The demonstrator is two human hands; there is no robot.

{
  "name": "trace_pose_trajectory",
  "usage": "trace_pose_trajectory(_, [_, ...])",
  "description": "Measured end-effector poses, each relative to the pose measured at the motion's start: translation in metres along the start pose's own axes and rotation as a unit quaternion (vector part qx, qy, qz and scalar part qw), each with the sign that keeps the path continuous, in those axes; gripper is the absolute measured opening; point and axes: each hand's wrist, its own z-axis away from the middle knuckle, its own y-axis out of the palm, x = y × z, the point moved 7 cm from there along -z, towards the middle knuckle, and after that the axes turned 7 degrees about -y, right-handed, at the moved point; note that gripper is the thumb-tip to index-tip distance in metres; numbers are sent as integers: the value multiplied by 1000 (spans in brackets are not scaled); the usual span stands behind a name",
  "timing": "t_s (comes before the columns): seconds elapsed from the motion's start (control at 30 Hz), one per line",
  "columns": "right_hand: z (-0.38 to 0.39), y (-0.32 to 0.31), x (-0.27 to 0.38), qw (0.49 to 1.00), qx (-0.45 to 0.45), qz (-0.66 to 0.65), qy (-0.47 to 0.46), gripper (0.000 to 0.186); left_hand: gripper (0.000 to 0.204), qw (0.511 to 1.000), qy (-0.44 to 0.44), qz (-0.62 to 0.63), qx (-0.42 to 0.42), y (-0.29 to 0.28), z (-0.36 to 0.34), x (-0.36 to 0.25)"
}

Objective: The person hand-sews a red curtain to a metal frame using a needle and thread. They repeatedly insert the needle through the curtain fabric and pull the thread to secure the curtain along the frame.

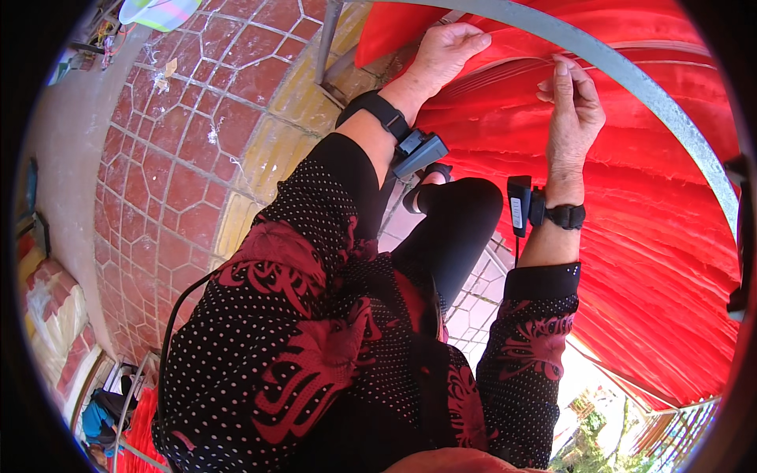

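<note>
Red cloth point(631, 181): gathered in long folds, on both sides of the grey curved bar point(631, 75). Right hand point(574, 102): inside the bar's curve, thumb and fingertips drawn together; from where I stand, I cannot tell whether they pinch anything. Left hand point(449, 55): same side, nearer the bar's left end, fingers bent; grip likewise unclear. Wrist devices point(420, 154), two: farther inside the curve. Red paving point(177, 165): left of the bar.
</note>
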Motion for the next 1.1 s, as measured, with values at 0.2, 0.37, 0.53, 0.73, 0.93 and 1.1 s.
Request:
trace_pose_trajectory(0.2, [8, -1, 4, 1000, -12, 20, -15, 16, 21, 1000, 4, -14, 2, -2, 7, -1])
trace_pose_trajectory(0.37, [11, 2, 4, 1000, -6, -17, -14, 14, 20, 1000, 8, -4, 2, -3, 7, -1])
trace_pose_trajectory(0.53, [11, 9, 0, 997, 51, -51, 20, 18, 19, 1000, 1, 11, -2, -1, 6, 2])
trace_pose_trajectory(0.73, [11, 19, -20, 994, 61, -63, 65, 21, 18, 1000, 11, -10, 21, 3, 6, 2])
trace_pose_trajectory(0.93, [25, 31, -44, 990, 85, -42, 108, 23, 28, 987, -14, -145, 64, 9, 9, 6])
trace_pose_trajectory(1.1, [36, 35, -60, 986, 80, -42, 137, 24, 33, 935, -66, -341, 78, 0, 4, 22])
